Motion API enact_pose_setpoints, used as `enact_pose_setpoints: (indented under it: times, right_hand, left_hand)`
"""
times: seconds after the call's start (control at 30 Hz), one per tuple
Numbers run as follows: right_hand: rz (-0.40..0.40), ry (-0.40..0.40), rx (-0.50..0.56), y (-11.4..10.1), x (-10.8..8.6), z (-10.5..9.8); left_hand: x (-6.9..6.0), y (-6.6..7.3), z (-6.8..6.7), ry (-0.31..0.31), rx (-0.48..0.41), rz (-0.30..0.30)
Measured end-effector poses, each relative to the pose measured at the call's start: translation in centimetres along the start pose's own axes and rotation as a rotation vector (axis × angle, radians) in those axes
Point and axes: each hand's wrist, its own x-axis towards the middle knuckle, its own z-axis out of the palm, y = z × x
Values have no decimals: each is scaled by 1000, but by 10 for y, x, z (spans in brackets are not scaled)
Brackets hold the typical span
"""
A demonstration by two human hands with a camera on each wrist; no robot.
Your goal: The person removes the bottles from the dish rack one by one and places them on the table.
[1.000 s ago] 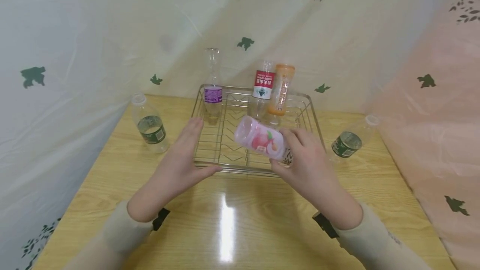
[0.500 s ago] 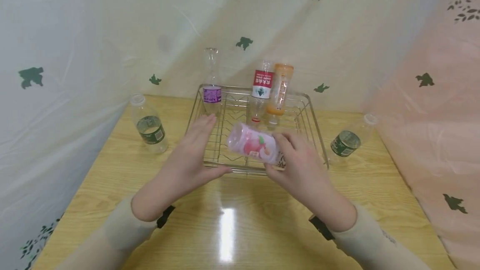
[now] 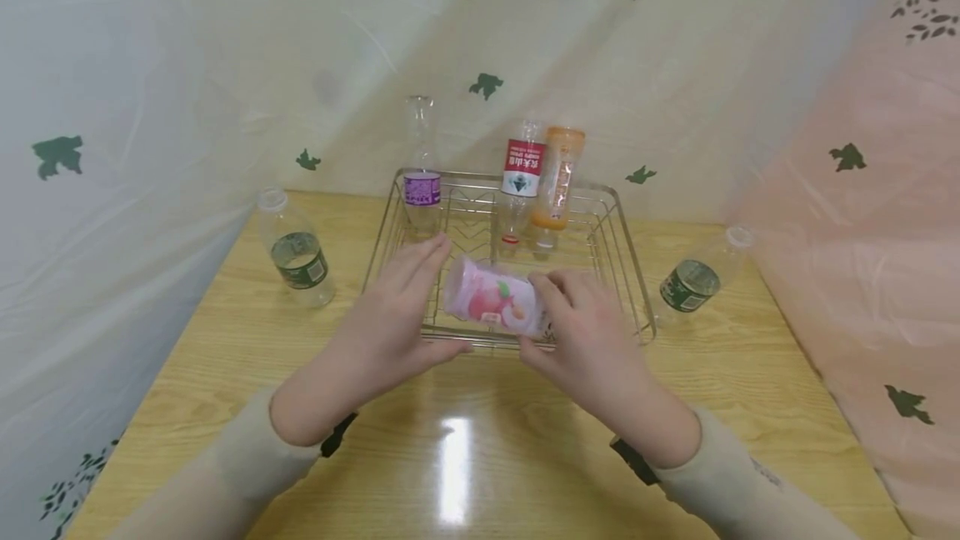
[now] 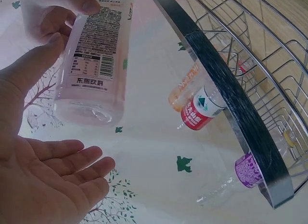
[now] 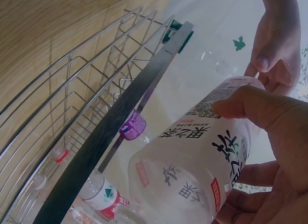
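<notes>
My right hand (image 3: 588, 340) grips a pink peach-label bottle (image 3: 495, 298) by its right end, tilted above the front of a wire rack (image 3: 637, 273). At the bottle's left end my left hand (image 3: 378, 327) is spread, fingers straight, thumb apart. In the left wrist view a small gap shows between the left palm (image 4: 53, 180) and the bottle's base (image 4: 89, 111). Thumb and fingers of the right hand (image 5: 274, 132) wrap the bottle (image 5: 192, 151) in the right wrist view.
Upside down in the rack's back stand a purple-label bottle (image 3: 422, 188), a red-label bottle (image 3: 522, 167) and an orange bottle (image 3: 558, 177). Green-label bottles stand on the table, one left (image 3: 300, 261), one right (image 3: 692, 283). A patterned curtain (image 3: 337, 40) hangs behind.
The pink bottle and my right hand have moved left and slightly toward me. My left hand has moved right, closer to the bottle's end.
</notes>
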Motion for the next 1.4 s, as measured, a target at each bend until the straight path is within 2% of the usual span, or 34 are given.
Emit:
enact_pose_setpoints:
  times: [0.17, 0.33, 0.57, 0.73, 0.9, 1.0, 1.23, 1.4]
  right_hand:
    - [-3, -24, -7, -4, 0, 2]
    - [-9, -60, -24, -8, 1, 4]
    - [-25, -82, -47, -14, 0, 11]
    - [-31, -84, -75, -17, -1, 14]
    - [-44, -69, -86, -20, 0, 16]
    - [-50, -62, -88, -20, 0, 16]
    - [-46, -79, -102, -22, 0, 15]
    - [-52, -67, -111, -24, 1, 16]
  left_hand:
    - [3, 3, 0, 16, 21, 33]
    - [5, 5, -1, 5, 65, 61]
    - [7, 12, 1, -48, 184, 109]
    - [7, 16, 7, -121, 284, 141]
    - [6, 19, 11, -153, 343, 136]
    - [6, 20, 14, -137, 388, 140]
    - [9, 21, 23, -57, 515, 198]
    - [9, 22, 27, -25, 524, 211]
